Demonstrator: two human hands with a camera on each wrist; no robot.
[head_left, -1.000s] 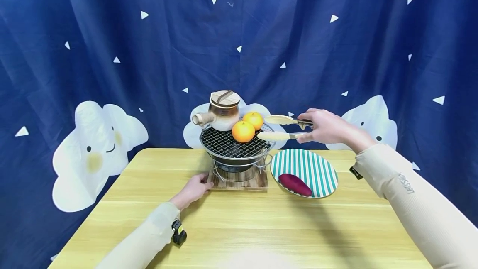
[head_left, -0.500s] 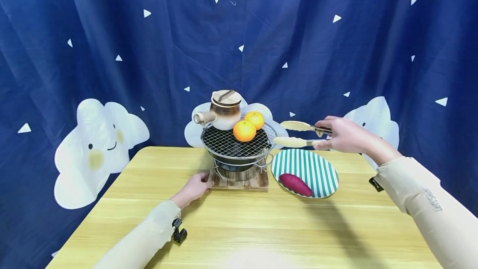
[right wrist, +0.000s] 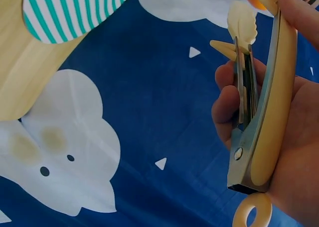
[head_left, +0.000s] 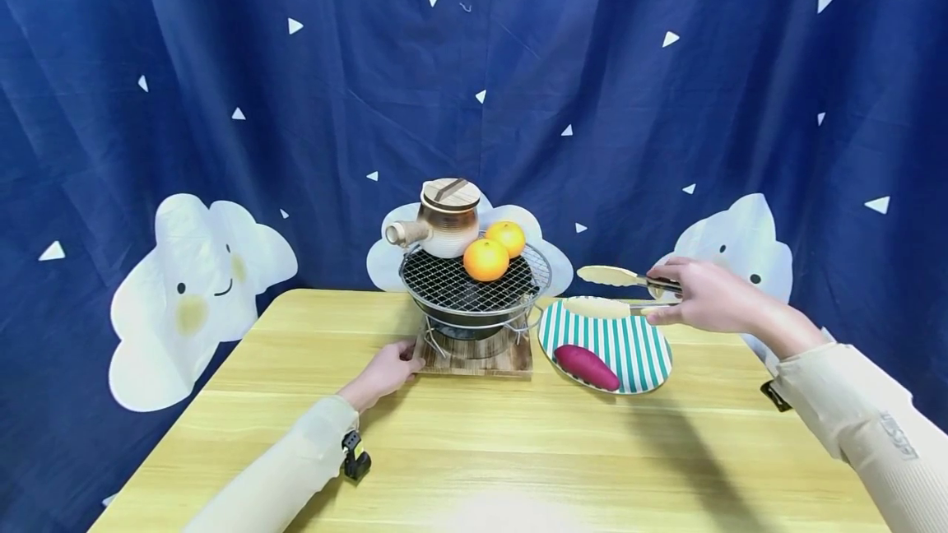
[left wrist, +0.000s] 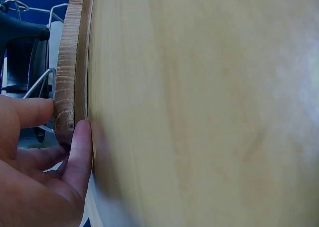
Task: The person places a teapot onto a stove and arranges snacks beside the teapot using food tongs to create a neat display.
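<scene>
My right hand (head_left: 711,296) holds a pair of tongs (head_left: 601,308) with cream tips. The tips are spread with nothing between them, over the far part of a green-striped oval plate (head_left: 629,344). A purple sweet potato (head_left: 587,367) lies on that plate. My left hand (left wrist: 45,162) pinches the corner of the wooden board (left wrist: 67,77) under the grill, thumb on top and fingers below. On the round wire grill (head_left: 459,290) sit two oranges (head_left: 485,260) and a clay pot (head_left: 448,230) with a wooden lid. In the right wrist view the tongs' handle (right wrist: 274,107) lies along my palm, fingers curled round it.
The light wooden table (head_left: 474,434) carries everything. A blue curtain (head_left: 333,105) with white clouds and triangles hangs right behind its far edge. Wire legs and side handles stick out around the grill, close to the plate's left edge.
My right hand has drawn the tongs from beside the oranges to the right and down, over the plate. The left hand stays at the board's corner. Oranges, pot and sweet potato keep their places.
</scene>
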